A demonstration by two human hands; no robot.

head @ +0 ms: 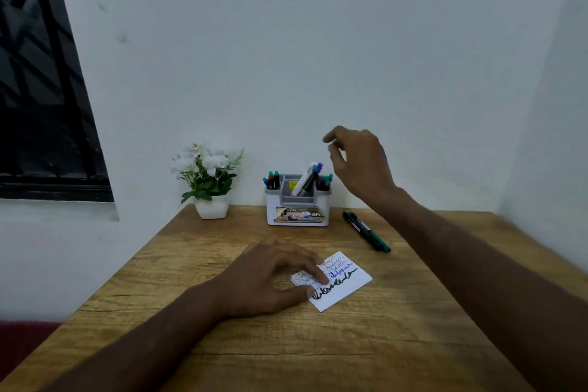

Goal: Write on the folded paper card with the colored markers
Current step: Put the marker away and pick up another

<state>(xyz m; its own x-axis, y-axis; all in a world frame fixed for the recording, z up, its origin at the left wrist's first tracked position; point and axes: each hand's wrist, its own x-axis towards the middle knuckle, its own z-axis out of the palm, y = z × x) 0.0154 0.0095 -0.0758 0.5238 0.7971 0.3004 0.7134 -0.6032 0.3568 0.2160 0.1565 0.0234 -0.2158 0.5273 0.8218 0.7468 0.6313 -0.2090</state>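
While the left hand [270, 277] lies palm down on the wooden worktop [397, 344], its fingers [319, 274] are spread flat and press on the near left part of the folded paper card [345, 285]; they grip nothing, only pin the card down. Lines of handwriting cross the card just beyond those fingertips: thin reddish and green lines at the far side, a blue line below them, and a thick black line nearest the person. Part of the writing is hidden under the fingers.

Raised in the air, the right hand [356, 165] hangs above and just to the right of the marker holder [297, 200]. Its fingers [332, 149] are loosely curled and partly open, with thumb and forefinger apart, and they hold nothing. Below those fingertips a white marker with a dark cap [305, 181] leans in the holder's middle compartment, and more coloured markers [272, 180] stand in the side compartments.

Two green-capped markers [366, 231] lie side by side on the worktop, beneath the right forearm and well to the far right of the left hand's fingers. Away to the left of the holder, a small white pot of white flowers [208, 181] stands against the wall [318, 41].
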